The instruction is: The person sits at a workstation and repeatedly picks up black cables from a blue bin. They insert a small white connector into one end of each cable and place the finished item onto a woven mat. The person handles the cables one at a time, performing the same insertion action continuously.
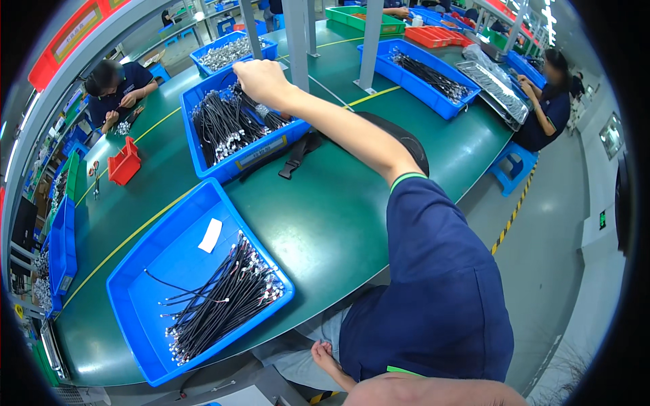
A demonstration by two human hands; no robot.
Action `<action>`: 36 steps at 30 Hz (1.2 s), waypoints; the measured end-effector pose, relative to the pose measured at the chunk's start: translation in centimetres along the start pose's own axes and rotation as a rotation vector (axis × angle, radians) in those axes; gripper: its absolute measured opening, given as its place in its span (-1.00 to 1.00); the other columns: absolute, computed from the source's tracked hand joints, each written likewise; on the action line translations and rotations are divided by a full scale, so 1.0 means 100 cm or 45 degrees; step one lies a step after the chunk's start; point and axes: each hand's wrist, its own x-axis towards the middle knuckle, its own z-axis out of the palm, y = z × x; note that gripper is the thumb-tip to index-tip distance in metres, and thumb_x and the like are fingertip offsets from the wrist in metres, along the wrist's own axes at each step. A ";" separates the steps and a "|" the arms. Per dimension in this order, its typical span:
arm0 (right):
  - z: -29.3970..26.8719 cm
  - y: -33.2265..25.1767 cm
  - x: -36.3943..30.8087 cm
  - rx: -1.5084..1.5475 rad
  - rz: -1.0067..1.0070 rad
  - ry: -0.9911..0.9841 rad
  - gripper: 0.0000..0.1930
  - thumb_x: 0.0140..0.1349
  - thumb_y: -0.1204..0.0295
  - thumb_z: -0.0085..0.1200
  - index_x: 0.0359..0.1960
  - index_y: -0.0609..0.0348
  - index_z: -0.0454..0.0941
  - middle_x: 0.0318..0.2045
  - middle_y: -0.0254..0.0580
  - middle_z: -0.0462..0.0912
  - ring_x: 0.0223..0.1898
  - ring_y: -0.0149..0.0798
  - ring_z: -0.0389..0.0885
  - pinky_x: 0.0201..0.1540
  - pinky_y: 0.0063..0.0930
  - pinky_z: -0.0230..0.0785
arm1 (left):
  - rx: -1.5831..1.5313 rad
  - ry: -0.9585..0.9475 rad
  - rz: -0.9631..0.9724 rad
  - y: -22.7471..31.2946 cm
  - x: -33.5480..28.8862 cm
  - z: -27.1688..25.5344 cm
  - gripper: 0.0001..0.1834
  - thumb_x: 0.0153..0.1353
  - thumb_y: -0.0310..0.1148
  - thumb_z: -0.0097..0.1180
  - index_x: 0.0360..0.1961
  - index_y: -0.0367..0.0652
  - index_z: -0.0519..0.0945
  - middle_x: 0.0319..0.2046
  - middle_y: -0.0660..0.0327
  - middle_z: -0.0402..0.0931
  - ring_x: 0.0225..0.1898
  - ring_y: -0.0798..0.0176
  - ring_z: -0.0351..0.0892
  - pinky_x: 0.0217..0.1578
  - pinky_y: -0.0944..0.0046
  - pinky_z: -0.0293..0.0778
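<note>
My right hand (263,82) stretches out over the far part of a blue bin (196,157) heaped with black cables (230,122) that end in white connectors. Its fingers curl down, closed, and whatever they may hold is hidden behind the hand. Low at my lap is my left hand (326,356), its fingers curled in and nothing visible in them. Closer to me, a second blue bin (152,260) holds a loose bundle of black cables (227,301) with small white plugs and a slip of white paper (210,235).
A black strap with a buckle (292,164) lies beside the far bin. A small red bin (124,161) and scissors (94,168) lie left. Grey posts (296,44) rise at the back. Another blue cable bin (423,81) and metal trays (493,91) stand right. Two co-workers sit at the table.
</note>
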 end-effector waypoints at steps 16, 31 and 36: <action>0.182 -0.009 -0.003 0.368 0.971 -0.621 -0.22 0.11 0.00 0.00 0.26 0.26 0.12 0.29 0.34 0.04 0.34 0.22 -0.03 0.30 0.14 -0.15 | 0.036 -0.005 -0.008 -0.007 -0.001 0.004 -0.82 0.34 -0.39 -0.10 -0.13 -0.23 0.48 -0.44 0.21 0.51 -0.43 0.39 0.50 -0.34 0.45 0.50; 0.022 -0.152 -0.059 0.980 -0.627 -0.742 -0.65 0.21 0.38 0.04 0.03 0.17 0.44 -0.16 -0.02 0.59 -0.13 -0.05 0.56 -0.03 -0.29 0.36 | -0.076 -0.059 0.144 -0.032 0.004 -0.002 -0.79 0.36 -0.39 -0.13 -0.10 -0.23 0.48 -0.34 0.19 0.55 -0.31 0.38 0.54 -0.24 0.40 0.48; -0.012 -0.216 -0.117 0.718 -0.967 -1.213 -0.51 0.17 0.29 0.11 0.12 0.19 0.37 -0.15 0.04 0.58 -0.08 -0.03 0.55 0.01 -0.25 0.34 | -0.047 -0.032 0.162 -0.021 -0.002 0.007 -0.80 0.35 -0.36 -0.10 -0.10 -0.22 0.48 -0.36 0.26 0.53 -0.32 0.44 0.51 -0.25 0.44 0.45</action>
